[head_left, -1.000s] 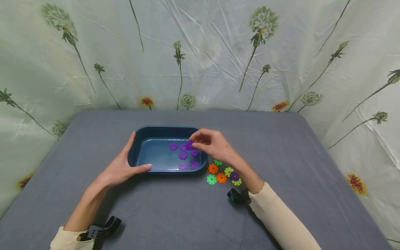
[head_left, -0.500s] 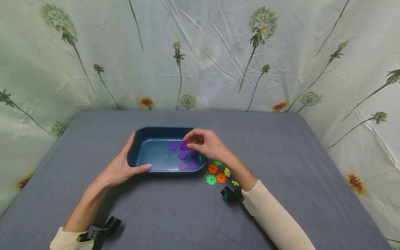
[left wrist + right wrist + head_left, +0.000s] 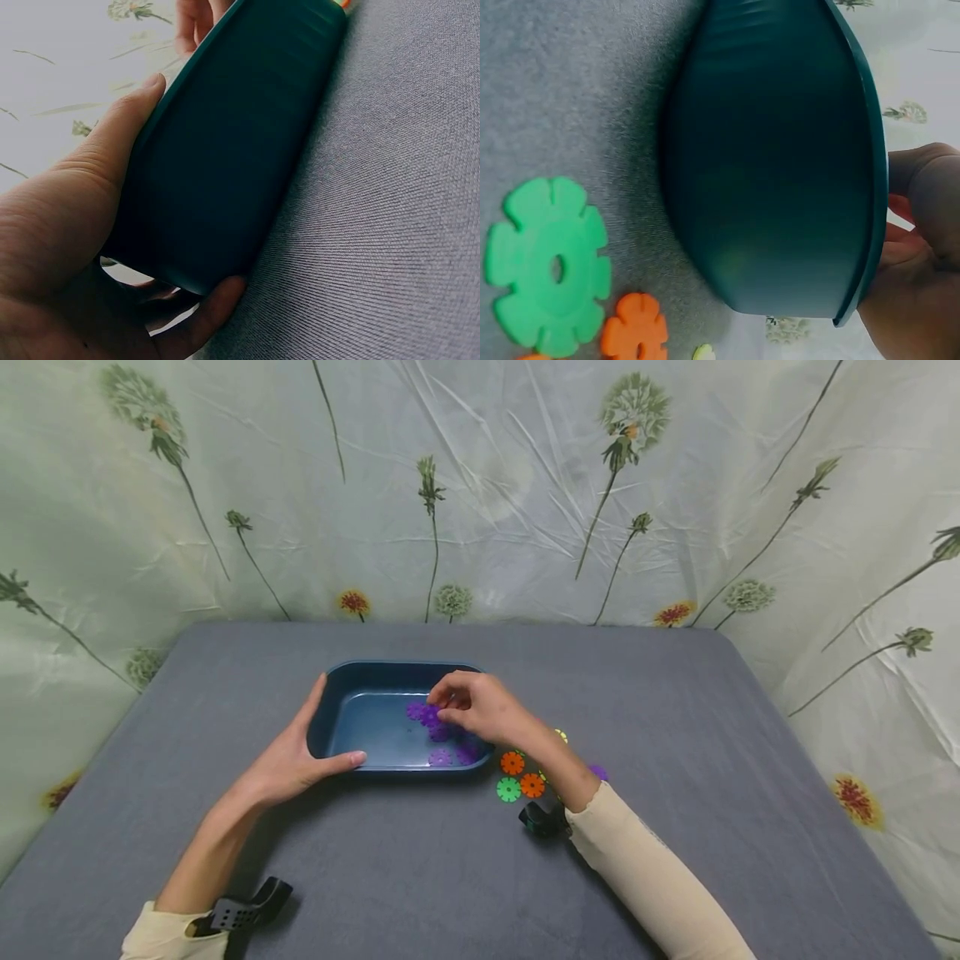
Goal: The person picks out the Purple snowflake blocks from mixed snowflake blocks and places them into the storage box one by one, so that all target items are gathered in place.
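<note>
A blue oblong plastic tub (image 3: 360, 770) stands on the grey cloth. My left hand (image 3: 292, 758) grips its left end, thumb along the near rim; in the left wrist view the fingers (image 3: 217, 307) curl round the end wall. Over the tub's right half, my right hand (image 3: 483, 708) pinches a purple flower-shaped disc (image 3: 431, 716) between thumb and fingers. Several purple flower discs (image 3: 440, 757) lie on the tub's floor below, partly hidden by the hand. The right wrist view shows the tub's outer wall (image 3: 780, 165), which hides the fingertips.
Right of the tub, orange discs (image 3: 532, 785), a green disc (image 3: 508, 789) and yellow ones lie on the grey table (image 3: 420, 868), partly under the right forearm. A purple disc (image 3: 598, 772) shows beyond the forearm. A flower-printed curtain (image 3: 495, 510) hangs behind.
My right hand has moved left inside the tub, carrying the purple disc towards the disc at the left of the group. My left hand keeps its place on the tub.
</note>
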`<action>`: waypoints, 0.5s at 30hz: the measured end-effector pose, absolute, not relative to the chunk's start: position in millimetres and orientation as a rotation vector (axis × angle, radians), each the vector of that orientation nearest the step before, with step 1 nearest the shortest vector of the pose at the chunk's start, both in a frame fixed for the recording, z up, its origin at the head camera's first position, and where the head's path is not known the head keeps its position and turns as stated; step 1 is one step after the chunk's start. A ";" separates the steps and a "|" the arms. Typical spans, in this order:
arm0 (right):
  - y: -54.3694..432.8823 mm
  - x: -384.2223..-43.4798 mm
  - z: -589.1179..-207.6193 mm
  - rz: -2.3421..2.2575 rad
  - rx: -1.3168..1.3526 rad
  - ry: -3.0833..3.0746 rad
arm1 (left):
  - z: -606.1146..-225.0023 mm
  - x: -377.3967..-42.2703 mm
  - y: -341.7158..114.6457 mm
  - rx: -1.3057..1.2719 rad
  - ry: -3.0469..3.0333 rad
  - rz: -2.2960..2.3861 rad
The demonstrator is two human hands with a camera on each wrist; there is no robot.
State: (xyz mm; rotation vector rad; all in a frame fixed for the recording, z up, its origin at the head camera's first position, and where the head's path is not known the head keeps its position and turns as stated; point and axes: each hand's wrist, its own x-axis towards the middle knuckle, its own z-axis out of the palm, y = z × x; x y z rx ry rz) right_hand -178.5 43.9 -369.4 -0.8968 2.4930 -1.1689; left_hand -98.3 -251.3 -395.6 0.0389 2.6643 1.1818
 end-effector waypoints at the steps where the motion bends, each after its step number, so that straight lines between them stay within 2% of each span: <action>1: 42.8 -179.5 -368.9 -1.158 -0.889 2.491 | -395.4 -98.5 -251.1 0.038 2.664 1.179; 15: 22.5 -193.0 -368.6 -1.006 -0.843 2.441 | -394.2 -98.4 -250.1 0.022 2.656 1.167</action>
